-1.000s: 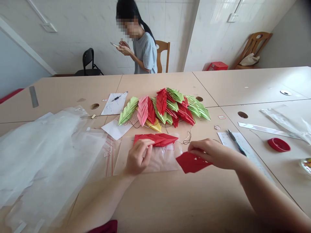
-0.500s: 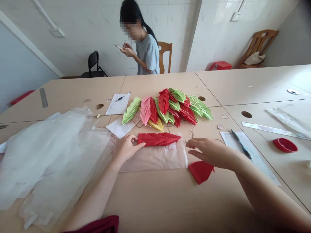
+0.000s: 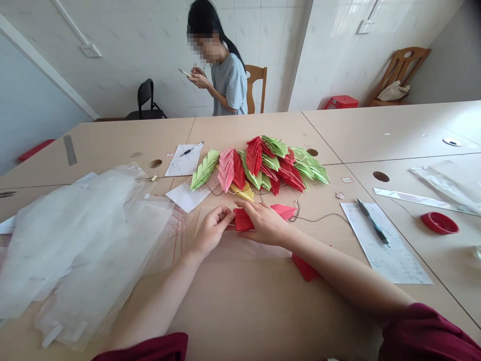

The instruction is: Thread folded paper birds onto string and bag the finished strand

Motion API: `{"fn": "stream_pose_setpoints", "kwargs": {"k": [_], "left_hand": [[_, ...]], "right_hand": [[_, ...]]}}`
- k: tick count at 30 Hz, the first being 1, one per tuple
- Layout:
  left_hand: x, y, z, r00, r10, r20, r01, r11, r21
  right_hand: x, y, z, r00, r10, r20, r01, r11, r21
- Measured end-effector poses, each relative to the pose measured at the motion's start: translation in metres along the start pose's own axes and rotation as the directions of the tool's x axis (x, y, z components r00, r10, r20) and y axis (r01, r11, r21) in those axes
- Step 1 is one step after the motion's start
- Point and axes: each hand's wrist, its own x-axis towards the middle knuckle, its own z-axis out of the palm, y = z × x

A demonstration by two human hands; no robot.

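Note:
A long red folded-paper piece [image 3: 244,220] with overlapping pleats lies crosswise in front of me. My right hand [image 3: 265,223] reaches over it, fingers on the far side and thumb on the near side, gripping it and hiding its middle. At its left end my left hand [image 3: 214,228] is closed in a pinch; what sits between the fingertips is too small to make out. A thin dark cord [image 3: 319,219] trails from the piece's right tip. Under both hands is a clear plastic bag [image 3: 248,250]. Another red paper piece [image 3: 306,268] lies partly behind my right forearm.
Beyond my hands is a pile of green, red, pink and yellow folded-paper pieces [image 3: 263,165]. Plastic bags [image 3: 86,240] cover the left side. To the right are a written sheet [image 3: 394,255], a pen [image 3: 374,223] and a red tape roll [image 3: 439,223]. A person [image 3: 229,80] holds a phone across the table.
My right hand has moved left from beside the red piece's tip onto its body. The piece has shifted right, and my left hand now pinches at its left end.

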Motion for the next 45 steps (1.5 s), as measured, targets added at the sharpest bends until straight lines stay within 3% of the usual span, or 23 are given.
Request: {"fn": "stream_pose_setpoints", "kwargs": {"k": [7,15,24,28,32,35,42,45], "left_hand": [[0.002,-0.018,0.0,0.986,-0.154,-0.06,0.138,0.966,-0.217],[-0.003,-0.017,0.002,0.994,-0.109,-0.026,0.109,0.994,-0.018],[0.001,-0.025,0.002,0.983,-0.171,-0.073,0.17,0.985,-0.018],[0.0,-0.027,0.002,0.983,-0.132,-0.128,0.134,0.991,0.002],[-0.001,-0.026,0.001,0.982,0.007,-0.188,0.007,0.997,0.077],[-0.001,-0.024,0.001,0.984,0.068,-0.163,-0.063,0.997,0.036],[0.002,-0.026,-0.001,0.997,-0.064,-0.033,0.056,0.978,-0.203],[0.002,-0.027,-0.002,0.997,-0.047,-0.055,0.035,0.979,-0.202]], "right_hand": [[-0.007,0.009,0.022,0.998,-0.01,-0.062,0.009,1.0,-0.023],[-0.008,0.014,0.029,0.996,0.011,-0.083,-0.011,1.0,0.007],[-0.011,0.015,0.03,0.995,0.018,-0.099,-0.017,1.0,0.015],[-0.011,0.015,0.03,0.994,0.038,-0.103,-0.037,0.999,0.02],[-0.01,0.016,0.028,0.996,0.049,-0.079,-0.048,0.999,0.014],[-0.01,0.018,0.027,0.997,0.044,-0.057,-0.043,0.999,0.021],[-0.01,0.02,0.027,0.998,0.037,-0.048,-0.033,0.997,0.071],[-0.01,0.02,0.027,0.996,0.066,-0.058,-0.061,0.995,0.079]]}}
